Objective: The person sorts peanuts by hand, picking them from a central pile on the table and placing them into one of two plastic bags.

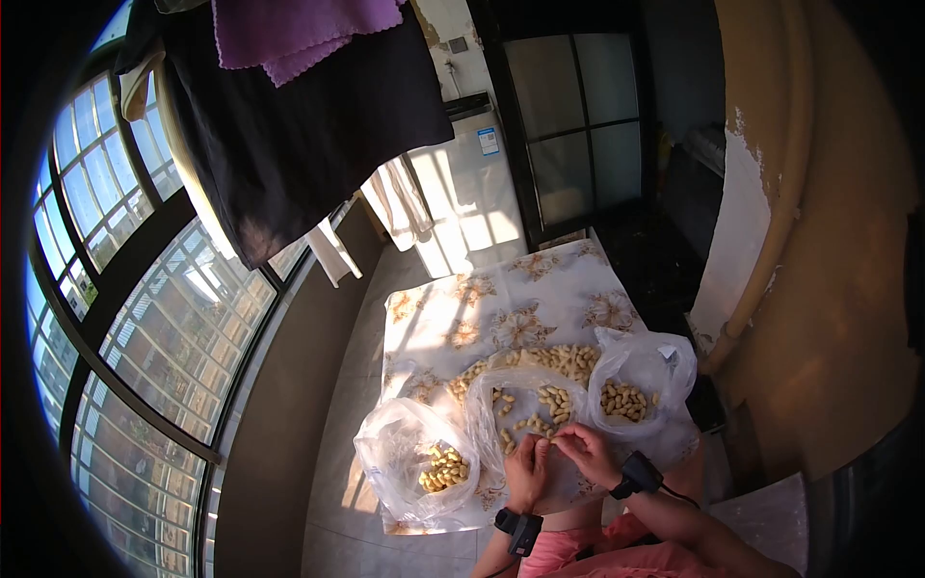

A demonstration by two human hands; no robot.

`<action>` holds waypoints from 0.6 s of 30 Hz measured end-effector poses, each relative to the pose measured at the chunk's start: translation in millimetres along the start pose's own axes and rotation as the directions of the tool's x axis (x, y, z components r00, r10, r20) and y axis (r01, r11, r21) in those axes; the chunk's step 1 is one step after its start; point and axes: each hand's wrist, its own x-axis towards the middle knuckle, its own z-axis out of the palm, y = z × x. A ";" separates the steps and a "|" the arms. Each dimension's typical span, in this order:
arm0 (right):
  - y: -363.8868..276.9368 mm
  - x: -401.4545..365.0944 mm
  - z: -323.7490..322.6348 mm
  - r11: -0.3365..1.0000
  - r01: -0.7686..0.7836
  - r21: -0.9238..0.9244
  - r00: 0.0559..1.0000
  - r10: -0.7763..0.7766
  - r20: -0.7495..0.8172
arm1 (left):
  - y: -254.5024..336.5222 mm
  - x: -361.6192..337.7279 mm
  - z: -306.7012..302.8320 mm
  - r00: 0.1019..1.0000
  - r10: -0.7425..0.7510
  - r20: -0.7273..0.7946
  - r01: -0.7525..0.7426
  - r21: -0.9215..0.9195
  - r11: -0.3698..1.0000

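Note:
My left hand [527, 474] and my right hand [589, 457] meet at the table's near edge, fingertips pinched together on a small peanut that their fingers mostly hide. Just beyond them lies an open clear plastic bag [479, 405] with unshelled peanuts [556, 400] spread in it. To the left, a second plastic bag [383, 435] holds a heap of peanuts [443, 469] lit by the sun. A third plastic bag [676, 371], on the right, has more peanuts [624, 401] at its bottom. Behind the middle bag sits a loose pile of peanuts [576, 362].
A floral cloth [540, 294] covers the table. Dark clothing [308, 125] and a purple cloth [289, 34] hang at upper left, beside barred windows [183, 328]. A white appliance [472, 193] stands past the table, near a dark-framed glass door [575, 125].

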 end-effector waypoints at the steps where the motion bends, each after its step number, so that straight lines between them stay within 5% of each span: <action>1: 1.5 0.2 -0.6 1.000 0.010 0.011 1.000 -0.010 0.001 | -1.0 -0.2 0.1 1.000 -0.006 0.003 0.006 -0.008 1.000; 8: -4.2 -0.2 1.9 0.997 -0.028 0.074 0.999 0.031 -0.037 | -8.0 -2.3 3.6 0.998 -0.066 -0.015 0.064 -0.108 0.992; 10: -8.6 0.8 0.1 0.966 0.164 -0.200 0.986 -0.167 0.003 | -5.2 -2.6 2.7 0.998 -0.053 -0.021 0.050 -0.107 0.993; 18: -3.8 1.5 -0.8 0.946 0.181 -0.268 0.983 -0.184 0.012 | -8.1 -3.7 3.5 0.997 -0.074 -0.024 0.069 -0.184 0.981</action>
